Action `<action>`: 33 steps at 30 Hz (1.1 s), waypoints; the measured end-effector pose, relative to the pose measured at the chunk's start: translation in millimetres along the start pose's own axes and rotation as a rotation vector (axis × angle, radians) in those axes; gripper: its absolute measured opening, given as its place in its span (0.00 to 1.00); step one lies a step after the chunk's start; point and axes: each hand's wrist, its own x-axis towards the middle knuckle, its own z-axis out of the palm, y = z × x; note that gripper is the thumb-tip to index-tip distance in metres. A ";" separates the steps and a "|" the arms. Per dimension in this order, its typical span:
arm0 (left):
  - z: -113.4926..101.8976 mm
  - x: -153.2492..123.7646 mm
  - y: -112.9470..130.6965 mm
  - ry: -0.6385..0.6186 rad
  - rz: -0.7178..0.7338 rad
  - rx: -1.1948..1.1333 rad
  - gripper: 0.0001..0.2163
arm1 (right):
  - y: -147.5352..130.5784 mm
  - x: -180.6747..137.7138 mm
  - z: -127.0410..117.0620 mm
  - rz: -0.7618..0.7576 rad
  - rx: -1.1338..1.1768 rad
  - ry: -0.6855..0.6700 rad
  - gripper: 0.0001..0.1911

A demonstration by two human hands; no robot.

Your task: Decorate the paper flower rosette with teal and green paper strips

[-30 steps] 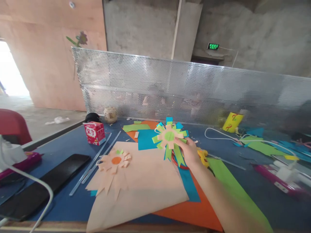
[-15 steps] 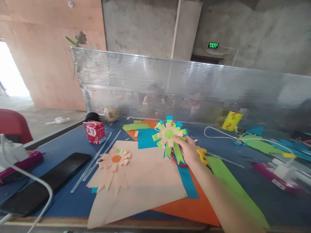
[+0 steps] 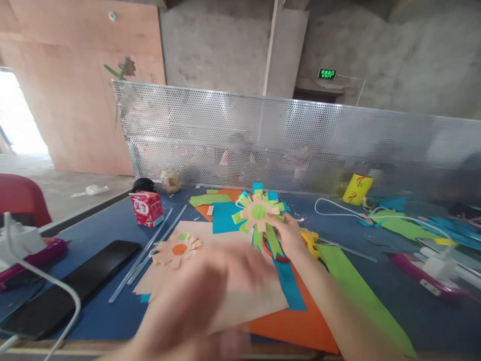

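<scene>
My right hand (image 3: pixel 291 234) is pinched on a layered paper flower (image 3: pixel 258 212) with blue, green and peach petals and green leaves, held up above the blue table (image 3: pixel 112 220). My left hand (image 3: pixel 210 291) sweeps across the near middle of the view, heavily blurred by motion, over a large peach paper sheet (image 3: pixel 240 296); its fingers cannot be made out. A second, peach flower with an orange centre (image 3: pixel 176 249) lies flat on that sheet. Orange (image 3: pixel 296 326), blue (image 3: pixel 225 216) and green (image 3: pixel 349 281) sheets lie under and around them.
A red carton (image 3: pixel 147 208), clear glue sticks (image 3: pixel 150 249), a black phone (image 3: pixel 71 287), a purple glue gun (image 3: pixel 33 253) with white cable sit left. Scissors (image 3: pixel 310 240), a yellow cup (image 3: pixel 358 189), another glue gun (image 3: pixel 424 276) lie right. A perforated metal screen (image 3: pixel 300 140) backs the table.
My left hand has come into view from below, moving fast over the peach sheet. My right hand with the flower has shifted slightly left and up.
</scene>
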 end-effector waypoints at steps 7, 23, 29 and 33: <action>-38.9 103.5 -60.4 -0.059 -0.345 0.069 0.19 | -2.8 -7.5 4.8 0.058 -0.020 -0.215 0.12; -52.0 93.5 -93.3 -0.112 -0.532 -0.281 0.14 | -4.2 -14.0 9.4 0.096 -0.238 -0.232 0.13; -50.8 92.2 -93.9 -0.107 -0.512 -0.293 0.11 | -1.2 -12.3 7.3 0.105 -0.238 -0.240 0.14; -51.0 92.0 -98.1 -0.080 -0.518 -0.355 0.10 | -1.8 -13.0 7.4 0.100 -0.253 -0.218 0.14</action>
